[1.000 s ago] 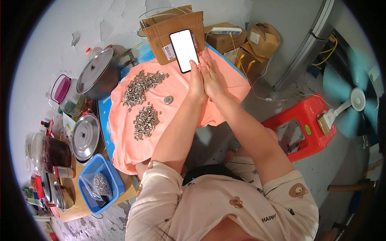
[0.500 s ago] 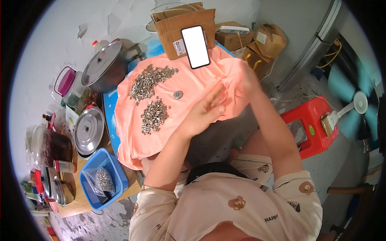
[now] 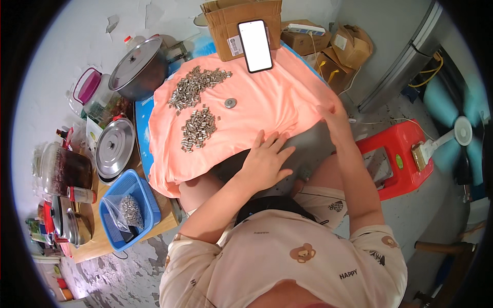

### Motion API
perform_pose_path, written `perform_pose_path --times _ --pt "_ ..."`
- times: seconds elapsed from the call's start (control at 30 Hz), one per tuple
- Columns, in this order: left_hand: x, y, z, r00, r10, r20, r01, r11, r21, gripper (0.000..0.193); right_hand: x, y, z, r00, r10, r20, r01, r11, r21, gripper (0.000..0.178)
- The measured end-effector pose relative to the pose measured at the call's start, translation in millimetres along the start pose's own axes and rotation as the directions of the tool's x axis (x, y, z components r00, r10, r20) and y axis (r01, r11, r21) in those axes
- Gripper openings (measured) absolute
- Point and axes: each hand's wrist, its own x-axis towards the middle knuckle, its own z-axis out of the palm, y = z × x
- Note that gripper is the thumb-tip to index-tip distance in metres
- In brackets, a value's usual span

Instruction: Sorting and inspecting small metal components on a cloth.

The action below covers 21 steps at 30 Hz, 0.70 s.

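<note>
A peach-coloured cloth covers the table. Its right corner is pinched in my right hand. My left hand has its fingers spread, the tips at the cloth's front edge, and holds nothing. Toward the left of the cloth lie two heaps of small silvery metal cylinders, a larger far heap and a smaller near heap. A round grey metal disc rests to the right of them. At the back, a phone with a bright white screen leans on a cardboard box.
To the left stand a lidded pot, a metal lid, jars and a blue basket holding a bag of metal pieces. A red stool with a spinning fan is at right. Cardboard boxes sit behind.
My left hand has come down off the cloth toward me, its fingers spreading. My right hand has moved slightly nearer, and the cloth's bunched right side now lies flatter.
</note>
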Motion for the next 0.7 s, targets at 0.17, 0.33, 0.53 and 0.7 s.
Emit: perform_pose_path --times 0.17,0.33,0.53,0.7 --pt "-19 5 -8 0.997 0.030 0.070 -0.020 0.991 -0.131 0.049 -2 3 -42 1.000 0.003 -0.027 -0.006 0.995 -0.100 0.057" --pt "-24 9 -14 0.973 0.069 0.219 -0.001 0.955 -0.295 0.051 5 42 -75 0.988 -0.115 -0.106 0.048 0.869 -0.493 0.054" --pt "-37 -6 -36 0.986 0.145 0.081 -0.086 0.862 -0.499 0.045 -6 24 -60 0.965 -0.211 -0.155 0.103 0.851 -0.515 0.047" --pt "-6 -67 -78 0.942 -0.259 -0.212 0.224 0.959 -0.175 0.021 -10 -11 -12 0.963 -0.269 -0.010 0.245 0.891 -0.382 0.033"
